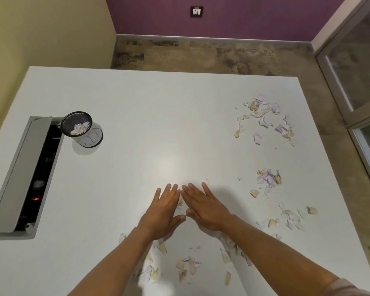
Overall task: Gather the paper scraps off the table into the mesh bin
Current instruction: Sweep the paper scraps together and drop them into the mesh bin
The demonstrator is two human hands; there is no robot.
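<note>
My left hand (163, 210) and my right hand (203, 207) lie flat, palms down, side by side on the white table (137, 103), fingertips nearly touching, a few scraps showing between them. Torn paper scraps (188, 265) in cream, white and lilac lie between and under my forearms. More scrap clusters sit at the far right (265, 118), the middle right (268, 179) and the near right (291, 218). The black mesh bin (82, 129) stands at the left, far from both hands, with some crumpled paper inside.
A grey cable tray with an open lid (19, 178) is set into the table at the left, right beside the bin. The table's right edge runs close to the scraps. Past it stands a glass partition (355, 71).
</note>
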